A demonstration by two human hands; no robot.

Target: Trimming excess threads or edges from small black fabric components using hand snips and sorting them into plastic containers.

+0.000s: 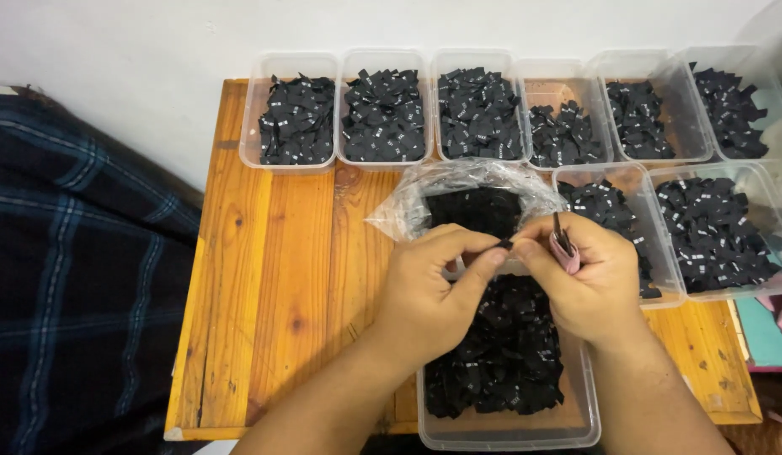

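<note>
wooden table (pixel 273 278), left hand (pixel 429 295) and right hand (pixel 589 282) pinching small black label (pixel 504 244), right gripping snips (pixel 563 243)

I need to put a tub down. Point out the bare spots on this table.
Free: the wooden table's left part, bordered by the top-row tubs, the plastic bag and the left hand. A small strip lies at the right front corner. Elsewhere tubs of black labels crowd it.

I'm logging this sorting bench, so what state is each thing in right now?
Left hand: pinching a small black fabric label.
Right hand: pinching the same label, pink-handled snips tucked in the palm.
Clear plastic bag: open, labels inside.
Clear plastic tubs along the wall: lidless, holding black labels.
Near clear tub: lidless, part filled.
Wooden table: bare on its left side.
</note>
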